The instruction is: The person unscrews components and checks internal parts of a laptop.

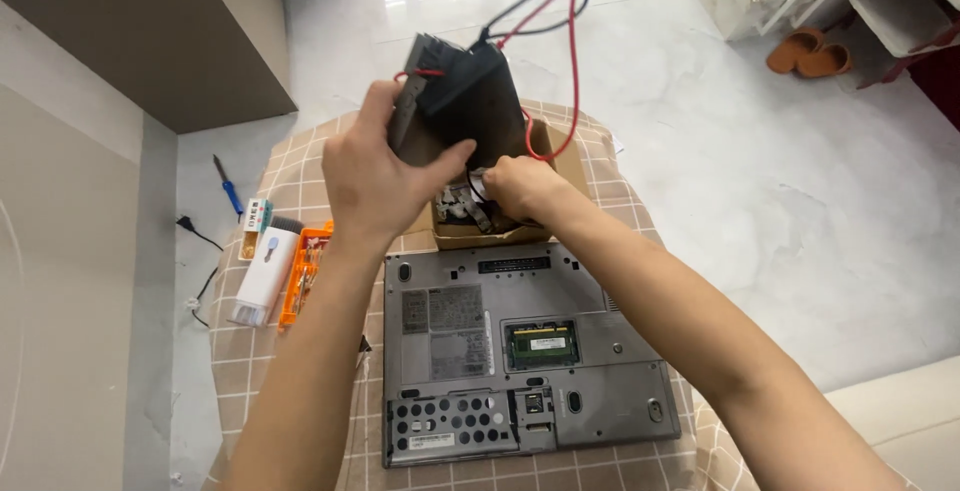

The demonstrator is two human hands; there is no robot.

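1. A black boxy device [470,101] is gripped by the left hand [375,176] above a small cardboard box [490,221]; the thumb is pressed against the device's lower front, and the other fingers are wrapped around its grey left side, largely out of sight behind it.
2. Red and black wires [570,41] are seen looping up from the device's top and down behind the cardboard box; where they end is hidden.
3. The right hand [520,191] is lowered into the cardboard box, fingers curled together over grey parts [458,203]; whether anything is pinched cannot be told, the fingertips being hidden.
4. The box's far wall is covered by the device, and its contents are too jumbled to be identified.
5. Just in front of the cardboard box, a grey laptop [520,351] is laid underside up on a checked cloth [300,161], with a green memory module [541,343] exposed in an open bay.
6. To the left of the cardboard box, a white brush tool [262,279] and an orange tool case [305,273] are laid side by side; the case is partly cut off by the left forearm.
7. Further left of the box, a blue screwdriver [228,187] is seen on the floor.
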